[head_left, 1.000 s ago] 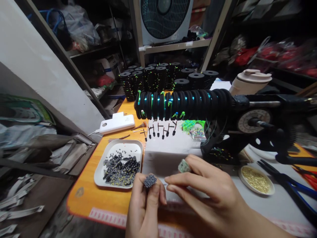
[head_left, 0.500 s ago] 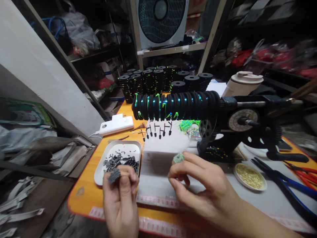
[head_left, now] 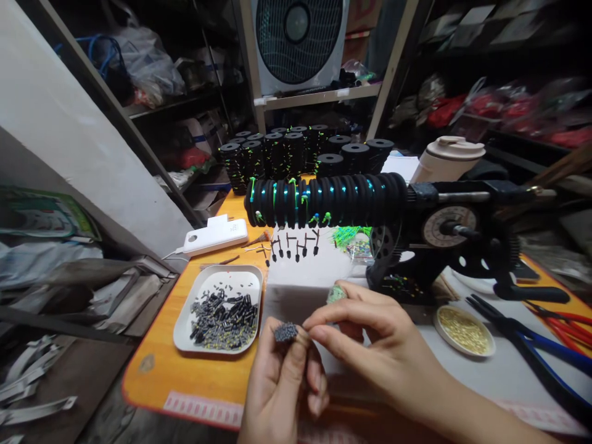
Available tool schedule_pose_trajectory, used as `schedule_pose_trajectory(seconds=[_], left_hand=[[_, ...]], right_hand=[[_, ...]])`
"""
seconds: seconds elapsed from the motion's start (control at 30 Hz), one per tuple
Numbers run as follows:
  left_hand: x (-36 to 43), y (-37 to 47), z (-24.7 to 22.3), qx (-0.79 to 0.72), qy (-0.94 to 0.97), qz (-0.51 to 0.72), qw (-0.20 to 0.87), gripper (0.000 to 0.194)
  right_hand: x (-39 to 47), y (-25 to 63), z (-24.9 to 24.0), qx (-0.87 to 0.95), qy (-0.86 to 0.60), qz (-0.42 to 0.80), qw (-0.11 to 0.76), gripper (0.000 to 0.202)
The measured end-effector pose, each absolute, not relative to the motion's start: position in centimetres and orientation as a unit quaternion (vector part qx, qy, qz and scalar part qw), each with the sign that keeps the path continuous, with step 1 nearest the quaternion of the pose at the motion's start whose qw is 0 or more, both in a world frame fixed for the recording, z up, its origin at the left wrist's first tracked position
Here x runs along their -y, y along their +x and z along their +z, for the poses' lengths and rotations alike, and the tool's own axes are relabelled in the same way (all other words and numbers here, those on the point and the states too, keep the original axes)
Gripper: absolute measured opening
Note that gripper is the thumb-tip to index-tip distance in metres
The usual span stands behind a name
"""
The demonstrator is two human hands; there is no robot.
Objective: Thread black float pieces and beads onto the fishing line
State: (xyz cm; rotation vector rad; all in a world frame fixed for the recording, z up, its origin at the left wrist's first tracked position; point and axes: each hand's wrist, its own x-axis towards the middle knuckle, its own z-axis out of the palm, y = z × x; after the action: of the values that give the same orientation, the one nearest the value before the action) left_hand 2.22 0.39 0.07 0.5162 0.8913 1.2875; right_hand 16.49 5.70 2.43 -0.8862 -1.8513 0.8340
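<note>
Between its thumb and fingers, my left hand [head_left: 289, 376] holds a small dark grey bristly bundle [head_left: 285, 332]. My right hand [head_left: 365, 327] is pinched close beside it, its thumb and index fingertips meeting the left fingers; anything between those tips is too small to make out. A pale green clump [head_left: 336, 294] is tucked among the bent fingers of my right hand. To the left, a white tray [head_left: 179, 320] holds small black and grey pieces [head_left: 226, 317]. Above the hands, a black ribbed roller [head_left: 324, 198] carries green and blue threads, with small dark pieces [head_left: 297, 246] hanging below.
At the right are a dish of gold pieces [head_left: 464, 332], blue-handled pliers [head_left: 522, 339] and the roller's crank handle [head_left: 531, 292]. A white power strip [head_left: 216, 235] lies back left. Black spools [head_left: 277, 154], a lidded cup [head_left: 448, 159] and a fan [head_left: 298, 40] stand behind.
My left hand has moved right with the grey bundle, away from the tray, and now meets my right fingertips. My right hand has shifted slightly left.
</note>
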Motion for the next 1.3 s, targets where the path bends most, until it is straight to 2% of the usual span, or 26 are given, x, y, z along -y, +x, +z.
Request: schedule_pose_trajectory(seconds=[0.07,0.27,0.47,0.57,0.77,0.83,1.0,1.3], left_hand=[[-0.3,2.3,0.0,-0.426,0.244,0.562,0.666,0.044],[0.2,2.7,-0.9,-0.535,0.383,0.56,0.504,0.037],[0.0,3.2,-1.7,-0.475,0.299,0.636,0.53,0.025],[-0.3,3.0,-1.5,-0.431,0.311,0.682,0.502,0.027],[-0.8,1.7,-1.3,-0.397,0.463,0.74,0.285,0.007],[-0.9,1.5,-1.5,-0.392,0.499,0.734,0.243,0.006],[-1.0,2.0,-1.7,-0.412,0.47,0.751,0.213,0.007],[-0.6,2.4,-2.2,-0.424,0.481,0.727,0.248,0.01]], right_hand=[[-5.6,16.4,2.4,0.74,-0.362,0.344,0.451,0.012],[-5.2,16.3,2.4,0.762,-0.343,0.298,0.462,0.011],[-5.3,16.2,2.5,0.77,-0.329,0.282,0.468,0.012],[-5.4,16.3,2.5,0.781,-0.323,0.269,0.463,0.013],[-5.4,16.2,2.7,0.813,-0.315,0.247,0.423,0.017],[-5.3,16.1,2.7,0.819,-0.308,0.237,0.421,0.017],[-5.2,16.1,2.9,0.824,-0.301,0.233,0.421,0.019],[-5.2,16.3,3.0,0.813,-0.302,0.245,0.433,0.018]])
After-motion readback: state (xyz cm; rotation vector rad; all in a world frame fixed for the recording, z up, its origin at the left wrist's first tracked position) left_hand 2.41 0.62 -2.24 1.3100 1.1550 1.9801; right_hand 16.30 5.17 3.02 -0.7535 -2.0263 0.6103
